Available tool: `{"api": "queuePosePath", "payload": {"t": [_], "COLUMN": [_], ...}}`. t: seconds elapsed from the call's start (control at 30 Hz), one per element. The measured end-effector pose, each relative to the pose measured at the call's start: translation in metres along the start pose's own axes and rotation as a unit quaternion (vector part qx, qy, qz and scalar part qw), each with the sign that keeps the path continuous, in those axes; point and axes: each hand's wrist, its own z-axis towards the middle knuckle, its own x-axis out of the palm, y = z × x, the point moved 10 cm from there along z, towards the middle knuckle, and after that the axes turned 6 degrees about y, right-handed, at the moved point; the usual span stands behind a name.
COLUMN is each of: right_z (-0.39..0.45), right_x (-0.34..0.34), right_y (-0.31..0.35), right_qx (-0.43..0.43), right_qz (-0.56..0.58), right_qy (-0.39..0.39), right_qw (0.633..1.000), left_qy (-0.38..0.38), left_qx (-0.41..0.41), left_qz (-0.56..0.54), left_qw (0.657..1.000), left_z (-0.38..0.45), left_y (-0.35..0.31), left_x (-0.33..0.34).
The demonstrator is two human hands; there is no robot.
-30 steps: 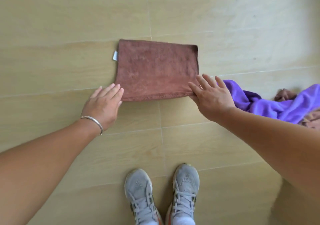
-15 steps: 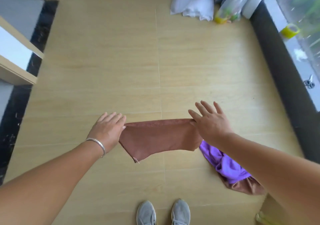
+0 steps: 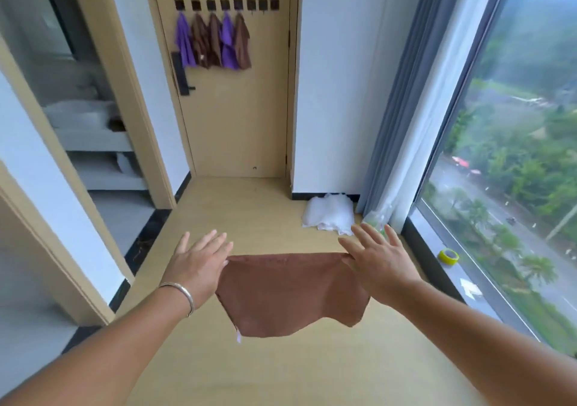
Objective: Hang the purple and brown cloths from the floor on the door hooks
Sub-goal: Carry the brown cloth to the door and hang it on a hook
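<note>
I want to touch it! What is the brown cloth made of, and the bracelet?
The brown cloth looks like soft, matte fabric, maybe microfiber: it sags and folds limply between the left hand and right hand. The bracelet looks like polished silvery metal, since it shines; which metal I cannot tell.

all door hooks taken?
No. Five cloths hang on the left hooks; the three rightmost hooks on the door are bare.

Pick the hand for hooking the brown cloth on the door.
Right, probably. Both hands pinch the brown cloth; the free hooks sit at the row's right end, nearer the right hand than the left hand.
</note>
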Motion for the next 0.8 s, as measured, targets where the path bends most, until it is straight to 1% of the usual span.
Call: {"api": "queuePosePath", "payload": {"t": [0.1, 0.2, 0.4, 0.57, 0.8], "right_z": [0.006, 0.005, -0.008, -0.019, -0.024], "right_x": [-0.075, -0.141, -0.233, -0.280, -0.307], "right_y": [-0.020, -0.039, -0.058, -0.063, -0.069], "right_qx": [0.016, 0.034, 0.035, 0.027, 0.013], "right_qz": [0.007, 0.042, 0.062, 0.040, 0.029], "right_qy": [-0.048, -0.092, -0.152, -0.184, -0.197], "right_qw": [0.999, 0.994, 0.986, 0.982, 0.980], "left_qy": [-0.040, -0.069, -0.107, -0.120, -0.139], "left_qx": [-0.036, -0.057, -0.062, -0.081, -0.098], "left_qz": [-0.004, 0.007, 0.033, 0.033, 0.043], "left_qw": [0.999, 0.996, 0.992, 0.989, 0.984], "left_z": [0.015, 0.021, 0.018, 0.006, -0.005], "left_y": [0.016, 0.028, 0.037, 0.040, 0.037], "left_x": [-0.082, -0.154, -0.261, -0.316, -0.344]}}
